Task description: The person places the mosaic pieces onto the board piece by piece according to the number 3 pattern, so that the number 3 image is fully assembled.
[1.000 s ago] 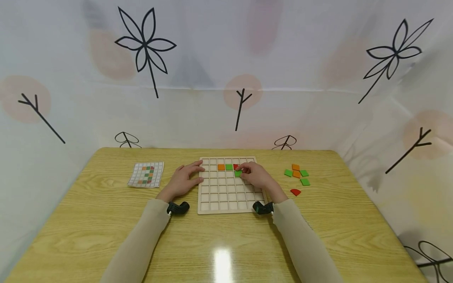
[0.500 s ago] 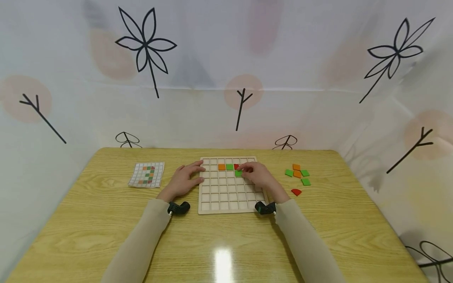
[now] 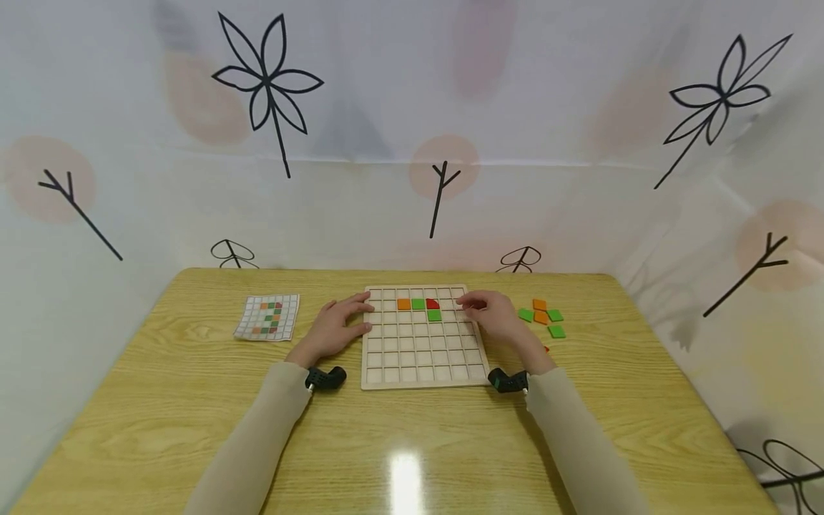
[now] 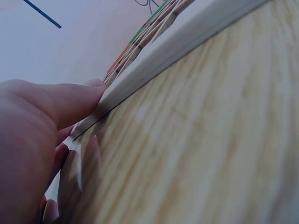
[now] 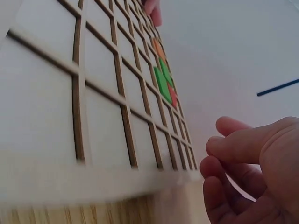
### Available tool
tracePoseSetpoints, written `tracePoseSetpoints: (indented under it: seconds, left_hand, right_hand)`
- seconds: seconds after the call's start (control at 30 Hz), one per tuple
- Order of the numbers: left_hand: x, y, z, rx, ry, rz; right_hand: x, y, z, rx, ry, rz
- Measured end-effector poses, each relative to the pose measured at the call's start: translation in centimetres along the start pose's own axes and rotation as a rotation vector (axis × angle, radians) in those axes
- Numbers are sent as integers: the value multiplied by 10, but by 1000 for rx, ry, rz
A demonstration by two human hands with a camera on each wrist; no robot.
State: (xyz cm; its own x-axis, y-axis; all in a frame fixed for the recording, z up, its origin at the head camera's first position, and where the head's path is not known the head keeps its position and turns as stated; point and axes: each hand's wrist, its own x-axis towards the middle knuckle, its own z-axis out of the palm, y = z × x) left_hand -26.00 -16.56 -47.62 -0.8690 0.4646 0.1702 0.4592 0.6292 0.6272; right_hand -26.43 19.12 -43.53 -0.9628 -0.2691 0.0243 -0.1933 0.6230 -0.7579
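A wooden table point(image 3: 193, 400) carries a wooden grid board point(image 3: 418, 340) at its middle. The left hand point(image 3: 335, 325) rests on the board's left edge, fingers straight. The right hand point(image 3: 496, 318) hovers over the board's right edge, fingers loosely curled, holding nothing. In the board's second row lie an orange tile point(image 3: 403, 304), a green tile point(image 3: 418, 304) and a red piece point(image 3: 433, 304); another green tile point(image 3: 434, 315) sits below the red one. Loose tiles point(image 3: 547, 318) lie to the right, a pattern card point(image 3: 267, 317) to the left.

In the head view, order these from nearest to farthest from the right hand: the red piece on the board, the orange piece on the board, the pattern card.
From the right hand:
1. Red piece, on the grid board, just to the hand's left.
2. Orange piece, same row, further left.
3. Pattern card, on the table beyond the left hand.
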Motion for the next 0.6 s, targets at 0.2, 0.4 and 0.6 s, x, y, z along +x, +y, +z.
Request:
tracePoseSetpoints:
  seconds: [0.2,0.4,0.6]
  left_hand:
    - [0,1,-1,0,-8,-1]
    - [0,2,-1,6,-6,-2]
    - [0,1,-1,-2,-9,-5]
  right_hand:
    - [-12,18,-22,-60,49,-37]
    - [-25,33,-45,-116,73,-10]
    - [-41,45,-61,-138,90,36]
